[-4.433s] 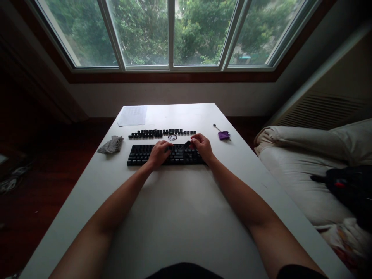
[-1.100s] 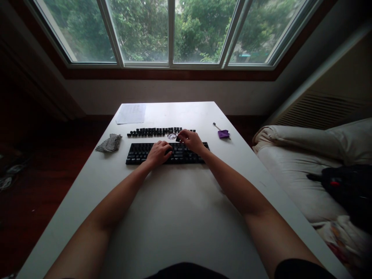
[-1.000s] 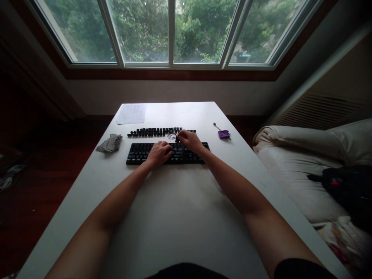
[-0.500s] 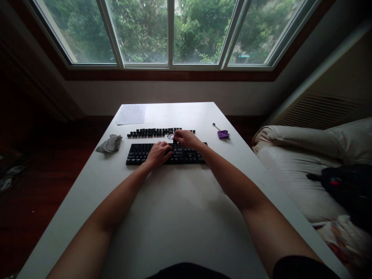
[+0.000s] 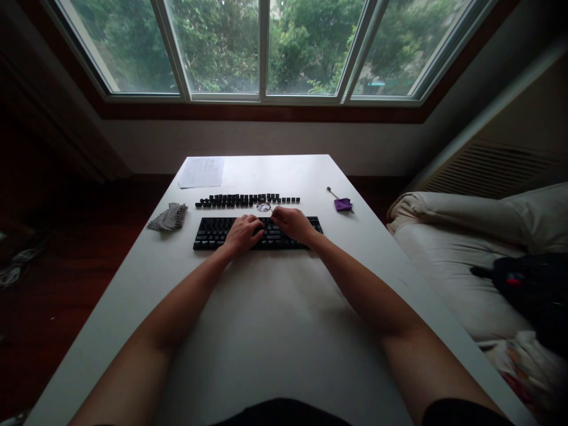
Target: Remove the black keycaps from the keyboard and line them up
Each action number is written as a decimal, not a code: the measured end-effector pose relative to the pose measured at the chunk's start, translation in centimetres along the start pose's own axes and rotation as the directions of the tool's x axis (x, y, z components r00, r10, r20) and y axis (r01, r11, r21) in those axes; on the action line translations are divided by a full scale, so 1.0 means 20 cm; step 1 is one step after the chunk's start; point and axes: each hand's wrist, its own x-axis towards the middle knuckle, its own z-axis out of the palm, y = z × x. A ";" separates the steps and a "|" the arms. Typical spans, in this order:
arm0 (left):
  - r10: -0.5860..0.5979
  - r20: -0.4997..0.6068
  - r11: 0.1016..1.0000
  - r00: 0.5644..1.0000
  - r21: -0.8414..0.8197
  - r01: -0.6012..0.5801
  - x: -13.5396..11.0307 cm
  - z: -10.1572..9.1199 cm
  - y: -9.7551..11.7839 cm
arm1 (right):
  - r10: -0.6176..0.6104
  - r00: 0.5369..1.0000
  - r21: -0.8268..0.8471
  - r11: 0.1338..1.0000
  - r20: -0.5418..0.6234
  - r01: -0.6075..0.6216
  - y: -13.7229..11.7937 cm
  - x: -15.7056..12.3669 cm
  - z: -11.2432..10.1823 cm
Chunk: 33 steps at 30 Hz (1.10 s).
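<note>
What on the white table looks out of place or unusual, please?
The loose black keycaps: they lie in rows beyond the keyboard instead of sitting on it. I see no spill.

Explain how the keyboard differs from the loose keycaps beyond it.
The keyboard is one long block; the keycaps are many small separate pieces. The keyboard lies under the left hand and right hand; the keycaps sit nearer the window, untouched. Both are black and rest on the white table.

Short black sleeve, dark clothing, bare forearms
</note>
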 end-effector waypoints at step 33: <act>-0.004 -0.081 0.991 0.997 -0.134 -0.007 -0.04 0.02 0.09 | 0.238 0.968 0.565 0.810 -0.074 -0.156 0.03 -0.17 0.08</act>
